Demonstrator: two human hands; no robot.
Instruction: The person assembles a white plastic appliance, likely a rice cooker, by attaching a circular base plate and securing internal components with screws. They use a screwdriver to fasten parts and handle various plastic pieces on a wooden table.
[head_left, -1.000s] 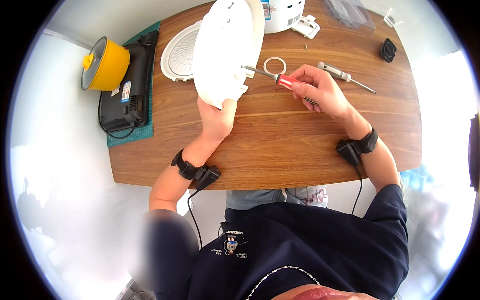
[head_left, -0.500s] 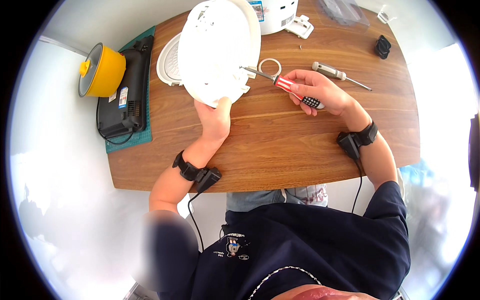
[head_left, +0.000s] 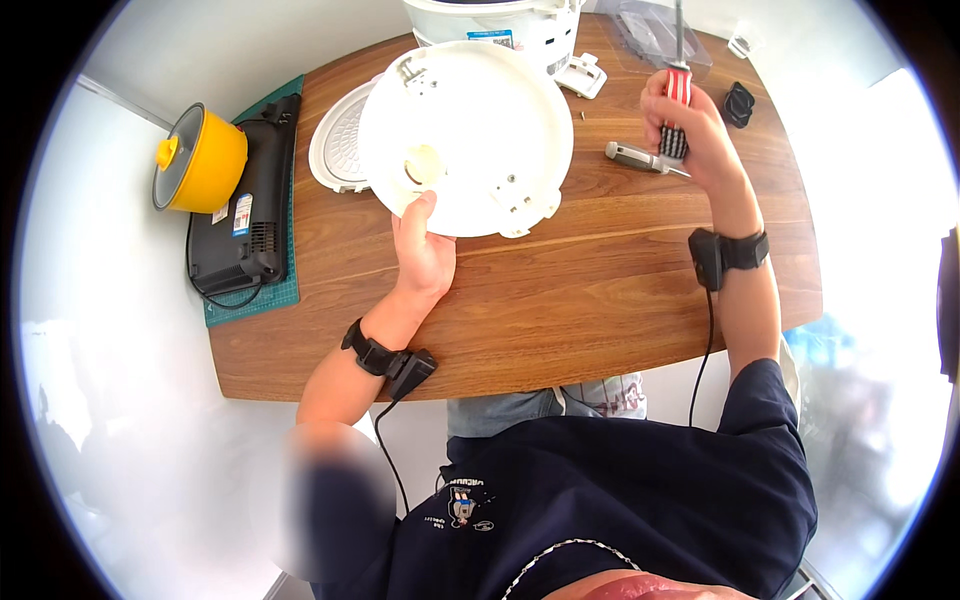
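A round white plastic cover (head_left: 480, 120) with clips and small holes at its edge is held tilted over the table, its face toward me. My left hand (head_left: 424, 255) grips its near edge, the thumb on top and the fingers hidden beneath. Out to the right, raised above the table, my right hand (head_left: 700, 135) wraps round the red, white and black handle of a screwdriver (head_left: 679, 90), whose shaft points away from me. Just below that hand lies a grey-handled screwdriver (head_left: 630, 154), partly covered by it.
Behind the cover stands a white appliance body (head_left: 545, 35), with a white plastic part (head_left: 582, 77) and a small screw (head_left: 583, 115) beside it. A patterned white lid (head_left: 335, 140), yellow pot (head_left: 222, 150), black appliance (head_left: 235, 262), green mat (head_left: 284, 292), clear packaging (head_left: 650, 35) and black piece (head_left: 738, 104) lie around.
My right hand has drawn the screwdriver away from the cover, to the right and farther off, turning its shaft away from me. The cover has turned and shifted right in my left hand.
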